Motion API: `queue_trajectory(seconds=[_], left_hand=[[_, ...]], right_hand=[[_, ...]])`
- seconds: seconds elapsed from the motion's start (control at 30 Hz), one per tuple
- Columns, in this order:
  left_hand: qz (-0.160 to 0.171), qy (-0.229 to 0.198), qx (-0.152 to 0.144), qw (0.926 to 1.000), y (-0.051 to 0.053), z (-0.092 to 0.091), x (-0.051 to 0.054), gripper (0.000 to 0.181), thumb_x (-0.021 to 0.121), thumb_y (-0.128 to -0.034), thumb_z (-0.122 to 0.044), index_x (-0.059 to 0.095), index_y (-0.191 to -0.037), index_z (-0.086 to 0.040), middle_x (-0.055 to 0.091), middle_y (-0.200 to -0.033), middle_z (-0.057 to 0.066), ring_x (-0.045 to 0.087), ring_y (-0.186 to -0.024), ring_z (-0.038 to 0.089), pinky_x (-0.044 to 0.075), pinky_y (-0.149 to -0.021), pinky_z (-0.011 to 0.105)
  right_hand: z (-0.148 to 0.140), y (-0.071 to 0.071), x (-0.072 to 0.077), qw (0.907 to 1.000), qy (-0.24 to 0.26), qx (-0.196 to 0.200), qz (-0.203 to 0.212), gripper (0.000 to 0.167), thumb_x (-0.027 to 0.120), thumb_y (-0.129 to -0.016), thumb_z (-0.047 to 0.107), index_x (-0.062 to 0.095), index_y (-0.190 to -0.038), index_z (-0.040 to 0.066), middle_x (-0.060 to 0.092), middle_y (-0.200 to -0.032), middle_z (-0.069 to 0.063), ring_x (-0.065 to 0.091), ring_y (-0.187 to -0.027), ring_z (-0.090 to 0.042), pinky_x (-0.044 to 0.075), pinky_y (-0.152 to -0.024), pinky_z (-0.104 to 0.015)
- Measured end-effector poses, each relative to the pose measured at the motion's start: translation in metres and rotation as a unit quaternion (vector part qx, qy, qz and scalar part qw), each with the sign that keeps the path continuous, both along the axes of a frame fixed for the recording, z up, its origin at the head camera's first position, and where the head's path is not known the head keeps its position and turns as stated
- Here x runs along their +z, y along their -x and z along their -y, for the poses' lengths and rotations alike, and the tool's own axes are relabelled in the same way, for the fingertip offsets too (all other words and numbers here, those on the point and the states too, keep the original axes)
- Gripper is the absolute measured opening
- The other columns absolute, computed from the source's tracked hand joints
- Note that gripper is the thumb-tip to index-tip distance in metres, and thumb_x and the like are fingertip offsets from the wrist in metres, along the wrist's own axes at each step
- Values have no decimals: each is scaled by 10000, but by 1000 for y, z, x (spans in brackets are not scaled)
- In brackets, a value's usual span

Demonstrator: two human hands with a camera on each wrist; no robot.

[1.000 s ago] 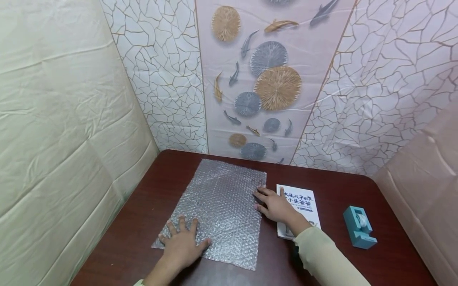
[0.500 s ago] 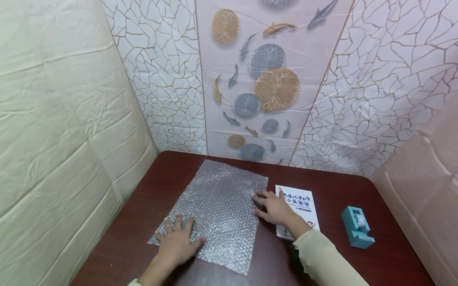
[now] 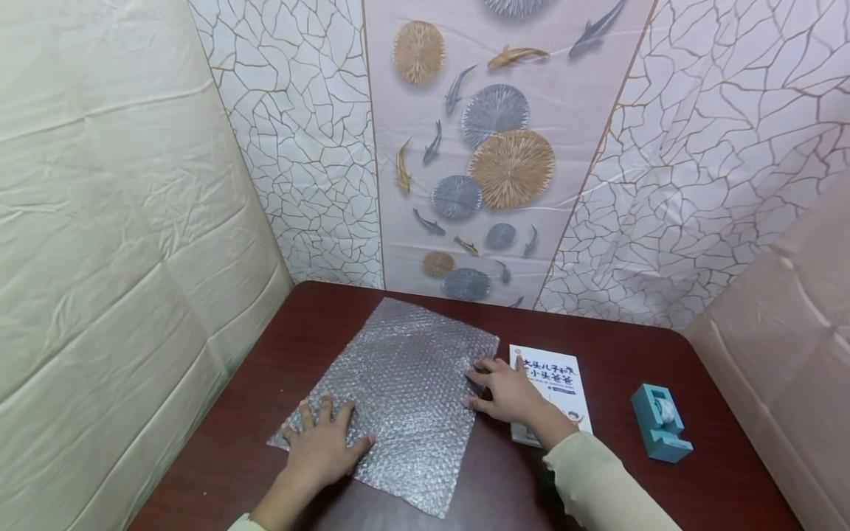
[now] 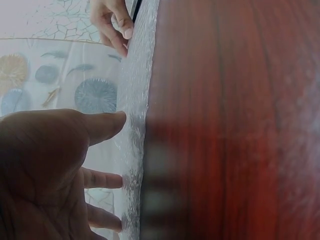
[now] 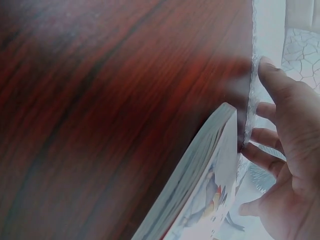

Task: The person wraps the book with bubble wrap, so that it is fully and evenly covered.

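Note:
A sheet of clear bubble wrap [image 3: 405, 398] lies flat and turned at an angle on the dark red-brown table. My left hand [image 3: 320, 450], fingers spread, rests on its near left corner. On its right edge are the fingertips of my right hand [image 3: 508, 392], whose little finger side reaches over a white book [image 3: 558, 391] with Chinese lettering. In the left wrist view, the left thumb and fingertips touch the bubble wrap [image 4: 135, 125]. The right wrist view has the right hand [image 5: 295, 135] at the sheet's edge, beside the book's page edges [image 5: 195, 170].
A teal tape dispenser [image 3: 662, 424] with a roll in it stands on the table [image 3: 617, 479] right of the book. Behind the table hangs a patterned cloth [image 3: 319, 147], and pale padded fabric [image 3: 133, 258] lines the left side.
The bubble wrap has turned clockwise a little, its near edge shifting left. My left hand has moved left with it, and my right hand slightly toward me. The book has stayed put.

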State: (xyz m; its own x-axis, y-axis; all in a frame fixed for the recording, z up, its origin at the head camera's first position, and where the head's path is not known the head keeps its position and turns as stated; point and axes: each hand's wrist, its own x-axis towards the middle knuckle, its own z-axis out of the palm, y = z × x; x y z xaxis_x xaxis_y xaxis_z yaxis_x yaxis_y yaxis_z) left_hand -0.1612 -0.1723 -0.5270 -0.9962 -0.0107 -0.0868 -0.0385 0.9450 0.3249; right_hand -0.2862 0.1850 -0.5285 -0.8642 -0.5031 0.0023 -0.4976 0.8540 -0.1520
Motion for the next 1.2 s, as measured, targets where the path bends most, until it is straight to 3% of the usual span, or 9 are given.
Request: queue_trajectory(seconds=[0.33, 0.6, 1.2], left_hand=[[79, 42, 91, 9999, 4, 3, -1, 808, 711, -999, -630, 528, -1625, -154, 326, -1741, 368, 201, -1571, 749, 199, -1096, 998], [13, -5, 55, 10000, 9, 7, -1, 805, 703, -1012, -620, 520, -1630, -139, 314, -1739, 382, 186, -1557, 771, 201, -1072, 1010], [246, -15, 201, 9995, 13, 10, -4, 684, 680, -1066, -501, 506, -1627, -150, 255, -1757, 389, 130, -1588, 746, 168, -1122, 987]], right_hand=[[5, -11, 3, 10000, -25, 4, 57, 659, 737, -1009, 606, 700, -1513, 184, 633, -1580, -130, 545, -1520, -400, 243, -1222, -884], [4, -9, 0, 9999, -108, 12, 0, 676, 730, -999, 641, 692, -1524, 217, 621, -1593, -128, 520, -1544, -407, 246, -1224, -880], [9, -16, 2, 9999, -125, 79, -42, 686, 737, -978, 673, 732, -1479, 204, 654, -1523, -133, 578, -1475, -425, 292, -1180, -899]])
